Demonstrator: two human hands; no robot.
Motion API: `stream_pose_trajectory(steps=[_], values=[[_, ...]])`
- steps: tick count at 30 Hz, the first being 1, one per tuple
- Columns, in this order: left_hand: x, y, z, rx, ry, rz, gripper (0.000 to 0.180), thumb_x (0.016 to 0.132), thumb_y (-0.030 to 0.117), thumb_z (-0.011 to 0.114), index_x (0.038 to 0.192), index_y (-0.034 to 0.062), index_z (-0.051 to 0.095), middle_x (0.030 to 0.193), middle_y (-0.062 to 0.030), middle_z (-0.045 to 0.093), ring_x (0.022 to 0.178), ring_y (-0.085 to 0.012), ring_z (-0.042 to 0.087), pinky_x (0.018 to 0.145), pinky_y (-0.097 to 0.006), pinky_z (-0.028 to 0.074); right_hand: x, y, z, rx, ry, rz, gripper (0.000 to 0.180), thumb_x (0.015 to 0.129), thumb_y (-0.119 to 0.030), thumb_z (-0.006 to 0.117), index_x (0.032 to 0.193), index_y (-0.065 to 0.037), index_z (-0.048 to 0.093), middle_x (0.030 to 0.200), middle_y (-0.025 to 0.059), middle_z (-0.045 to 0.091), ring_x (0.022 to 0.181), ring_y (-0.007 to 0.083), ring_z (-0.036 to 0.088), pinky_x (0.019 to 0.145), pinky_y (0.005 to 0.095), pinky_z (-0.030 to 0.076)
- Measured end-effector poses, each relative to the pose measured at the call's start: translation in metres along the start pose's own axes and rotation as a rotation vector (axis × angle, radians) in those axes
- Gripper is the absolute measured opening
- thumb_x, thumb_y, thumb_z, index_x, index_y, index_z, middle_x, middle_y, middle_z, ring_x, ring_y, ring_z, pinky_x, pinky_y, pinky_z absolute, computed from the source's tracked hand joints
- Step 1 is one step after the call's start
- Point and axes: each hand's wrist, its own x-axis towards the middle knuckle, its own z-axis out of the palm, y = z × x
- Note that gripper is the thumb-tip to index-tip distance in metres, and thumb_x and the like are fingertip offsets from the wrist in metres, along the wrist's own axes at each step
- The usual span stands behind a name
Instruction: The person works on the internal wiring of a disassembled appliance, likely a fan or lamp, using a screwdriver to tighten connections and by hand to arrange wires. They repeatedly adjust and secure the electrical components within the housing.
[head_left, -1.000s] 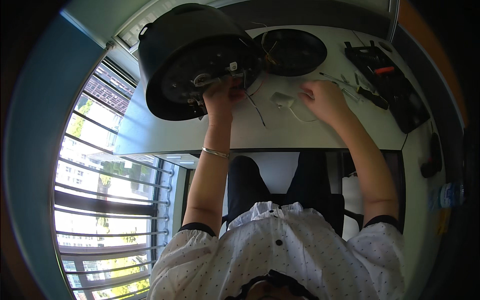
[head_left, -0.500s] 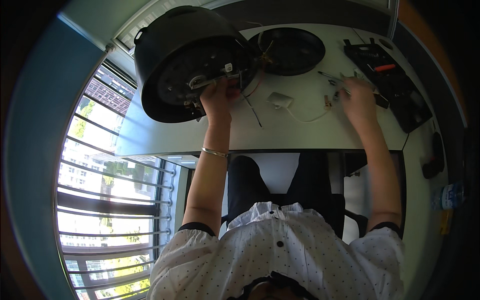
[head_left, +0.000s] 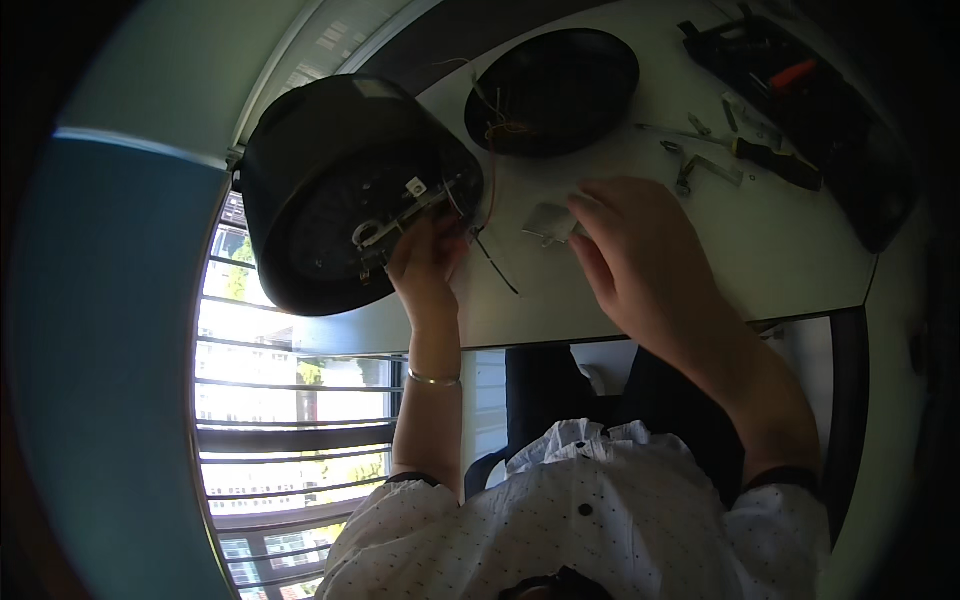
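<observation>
A black rounded appliance housing (head_left: 330,140), like a rice cooker's, leans on its side at the left with its underside facing me. My left hand (head_left: 427,260) reaches to that underside, its fingers closed at a narrow metal strip (head_left: 395,222); the fingertips are partly hidden. Thin wires (head_left: 492,205) run from beside it toward a round black cover (head_left: 560,95). My right hand (head_left: 640,245) hovers over the table, thumb and forefinger apart, beside a small flat pale square piece (head_left: 546,222). Nothing shows clearly between those fingers.
To the right lie a screwdriver with a black and yellow handle (head_left: 778,162) and several small metal parts (head_left: 685,170). Beyond them is an open black tool case (head_left: 850,150) with a red-handled tool (head_left: 792,76). Barred windows (head_left: 290,420) are at my left.
My right hand has moved left from the small parts to the pale square piece. My left hand stays at the housing's underside. The whole view has shifted and turned.
</observation>
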Motion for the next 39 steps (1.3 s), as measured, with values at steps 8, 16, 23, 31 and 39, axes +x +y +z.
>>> stream_pose_trajectory(steps=[8, 16, 23, 31, 39], values=[[-0.036, 0.029, 0.036, 0.494, 0.096, 0.422, 0.028, 0.087, 0.008, 0.056, 0.112, -0.0048, 0.058, 0.101, -0.0136, 0.066, 0.065, -0.0113, 0.062, 0.048, -0.020, 0.044, -0.059, 0.043, 0.010, 0.274, 0.230, 0.208, 0.023, 0.080, -0.007, 0.062, 0.098, 0.006, 0.057, 0.090, 0.0176, 0.061, 0.083, 0.0295, 0.061, 0.073, 0.0387, 0.049], [-0.012, 0.037, 0.096, 0.599, 0.139, 0.220, 0.042, 0.084, 0.013, 0.061, 0.120, -0.0076, 0.051, 0.088, -0.0143, 0.066, 0.057, -0.0124, 0.062, 0.040, -0.018, 0.039, -0.055, 0.051, 0.000, 0.497, 0.094, 0.185, 0.023, 0.077, -0.007, 0.065, 0.091, 0.011, 0.058, 0.080, 0.0178, 0.060, 0.074, 0.0276, 0.061, 0.062, 0.0349, 0.051], [0.011, 0.044, 0.097, 0.607, 0.207, 0.140, 0.019, 0.082, 0.015, 0.065, 0.089, -0.0015, 0.059, 0.066, -0.0043, 0.057, 0.046, -0.0097, 0.052, 0.039, -0.019, 0.033, -0.059, 0.050, 0.003, 0.556, 0.048, 0.157, 0.021, 0.077, -0.007, 0.064, 0.088, 0.010, 0.059, 0.076, 0.0140, 0.059, 0.066, 0.0225, 0.058, 0.056, 0.0301, 0.048], [0.016, 0.035, 0.098, 0.657, 0.242, 0.218, 0.020, 0.082, 0.016, 0.067, 0.078, -0.0013, 0.059, 0.052, -0.0068, 0.057, 0.040, -0.0094, 0.049, 0.039, -0.019, 0.035, -0.061, 0.049, 0.003, 0.571, -0.038, 0.191, 0.021, 0.077, -0.010, 0.063, 0.088, 0.008, 0.060, 0.075, 0.0121, 0.058, 0.069, 0.0223, 0.057, 0.057, 0.0311, 0.047], [0.016, 0.025, 0.094, 0.578, 0.226, 0.322, 0.014, 0.081, 0.007, 0.065, 0.085, -0.0041, 0.057, 0.058, -0.0077, 0.059, 0.042, -0.0102, 0.053, 0.039, -0.019, 0.035, -0.059, 0.048, 0.003, 0.591, -0.026, 0.201, 0.021, 0.076, -0.009, 0.064, 0.088, 0.007, 0.059, 0.075, 0.0110, 0.056, 0.069, 0.0228, 0.056, 0.057, 0.0315, 0.046]])
